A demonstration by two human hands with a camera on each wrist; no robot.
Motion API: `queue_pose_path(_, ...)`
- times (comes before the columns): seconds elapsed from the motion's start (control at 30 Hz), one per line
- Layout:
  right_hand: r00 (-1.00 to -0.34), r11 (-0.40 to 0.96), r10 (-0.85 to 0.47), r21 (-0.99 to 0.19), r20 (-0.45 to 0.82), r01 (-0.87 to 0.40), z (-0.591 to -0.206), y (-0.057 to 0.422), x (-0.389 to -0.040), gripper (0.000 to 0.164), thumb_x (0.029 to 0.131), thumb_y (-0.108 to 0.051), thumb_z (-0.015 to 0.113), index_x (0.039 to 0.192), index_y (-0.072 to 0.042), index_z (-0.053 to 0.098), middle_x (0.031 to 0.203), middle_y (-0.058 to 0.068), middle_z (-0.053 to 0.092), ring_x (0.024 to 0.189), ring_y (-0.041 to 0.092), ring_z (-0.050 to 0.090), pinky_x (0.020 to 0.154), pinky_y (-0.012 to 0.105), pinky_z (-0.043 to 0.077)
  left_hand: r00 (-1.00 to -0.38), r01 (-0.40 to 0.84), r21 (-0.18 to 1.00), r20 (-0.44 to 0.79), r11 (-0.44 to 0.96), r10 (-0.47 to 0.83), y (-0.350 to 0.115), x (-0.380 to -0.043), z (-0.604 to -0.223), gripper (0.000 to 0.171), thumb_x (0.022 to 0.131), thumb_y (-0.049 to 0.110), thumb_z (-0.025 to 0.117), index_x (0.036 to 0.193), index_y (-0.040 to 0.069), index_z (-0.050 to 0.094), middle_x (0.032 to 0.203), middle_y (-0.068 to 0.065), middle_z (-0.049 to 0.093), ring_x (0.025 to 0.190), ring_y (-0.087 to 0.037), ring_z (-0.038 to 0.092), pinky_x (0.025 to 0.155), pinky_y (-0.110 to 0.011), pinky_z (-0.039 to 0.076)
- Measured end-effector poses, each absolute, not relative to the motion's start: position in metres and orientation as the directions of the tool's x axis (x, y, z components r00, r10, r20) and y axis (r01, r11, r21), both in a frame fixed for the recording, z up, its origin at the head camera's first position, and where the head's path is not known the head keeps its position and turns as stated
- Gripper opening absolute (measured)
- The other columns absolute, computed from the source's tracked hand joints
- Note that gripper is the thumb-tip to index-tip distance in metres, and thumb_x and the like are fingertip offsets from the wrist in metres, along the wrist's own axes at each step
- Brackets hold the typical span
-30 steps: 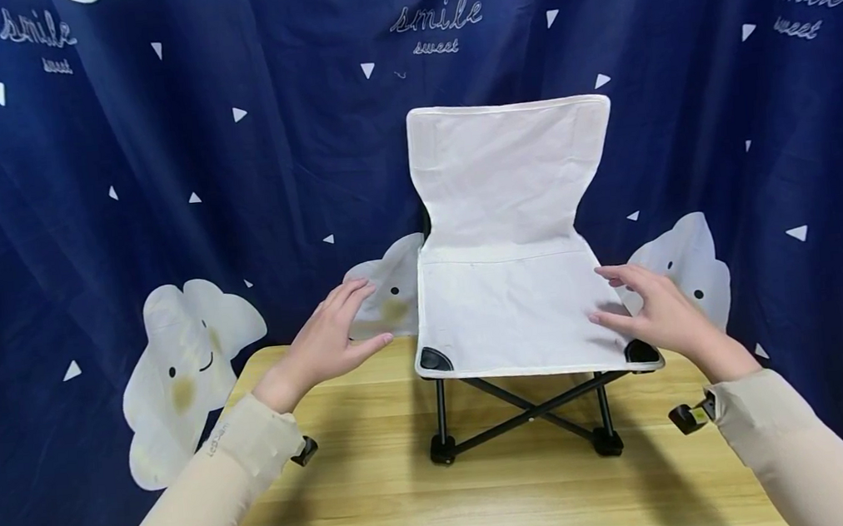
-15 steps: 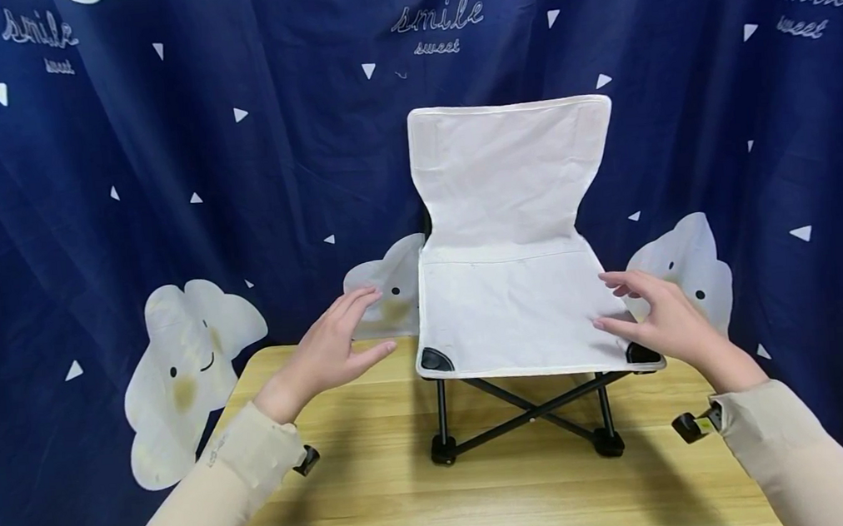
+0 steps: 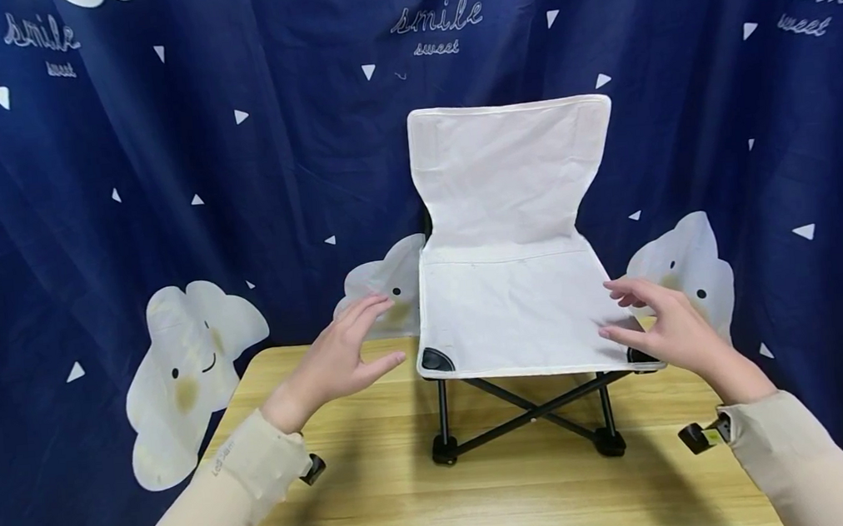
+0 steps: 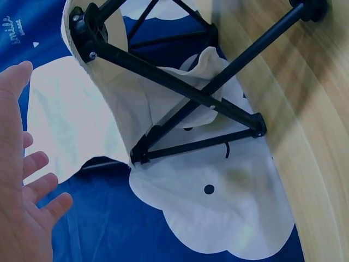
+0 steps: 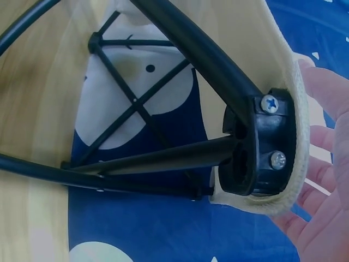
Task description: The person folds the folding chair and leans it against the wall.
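Note:
A folding chair [image 3: 516,313] with white fabric back and seat stands upright on the wooden table, its black crossed legs below the seat. My left hand [image 3: 339,358] hovers left of the seat, apart from it, fingers loosely extended and thumb spread. Over the seat's front right corner, in the head view, is my right hand [image 3: 663,321], its fingers relaxed and holding nothing. The right wrist view shows that hand beside the black corner bracket [image 5: 267,142] under the fabric; whether it touches the fabric I cannot tell. Crossed leg tubes [image 4: 180,87] appear beside my left hand in its wrist view.
The wooden table [image 3: 382,500] extends in front of the chair and to both sides. Behind it hangs a dark blue curtain [image 3: 293,166] with white clouds and triangles. Small black devices [image 3: 313,470] protrude from both sleeve cuffs.
Both hands have drifted slightly down and to the right in the head view. The chair stays where it was.

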State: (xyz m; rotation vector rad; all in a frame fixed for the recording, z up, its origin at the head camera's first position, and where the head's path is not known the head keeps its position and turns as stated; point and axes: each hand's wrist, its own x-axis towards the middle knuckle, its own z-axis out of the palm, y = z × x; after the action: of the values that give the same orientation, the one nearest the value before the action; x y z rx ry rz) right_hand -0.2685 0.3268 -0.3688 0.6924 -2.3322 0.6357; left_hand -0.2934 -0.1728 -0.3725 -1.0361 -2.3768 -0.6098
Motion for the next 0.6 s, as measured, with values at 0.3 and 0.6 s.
queue_pose_path(0.3, -0.643, 0.716, -0.316, -0.269, 0.698, -0.644, -0.375, 0.326, -0.262, 0.068, 0.067, -0.002, 0.099, 0.13, -0.003, 0.074, 0.115, 0.016, 0.08, 0.091, 0.023, 0.075, 0.087, 0.0, 0.045, -0.565, 0.793, 0.189, 0.584, 0.579, 0.583, -0.166, -0.288, -0.373, 0.073, 0.094, 0.038, 0.084, 0.152, 0.003, 0.058, 0.158, -0.014, 0.058, 0.151, -0.035, 0.052, 0.123, -0.056, 0.046)
queue_pose_path(0.6, -0.624, 0.689, -0.313, -0.281, 0.716, -0.668, -0.384, 0.328, -0.257, 0.069, 0.061, 0.001, 0.099, 0.126, -0.001, 0.075, 0.109, 0.014, 0.079, 0.091, 0.008, 0.071, 0.088, 0.004, 0.048, -0.557, 0.807, 0.2, 0.57, 0.556, 0.604, -0.16, -0.283, -0.377, 0.069, 0.094, 0.037, 0.086, 0.149, 0.003, 0.061, 0.153, -0.017, 0.061, 0.149, -0.036, 0.054, 0.122, -0.054, 0.048)
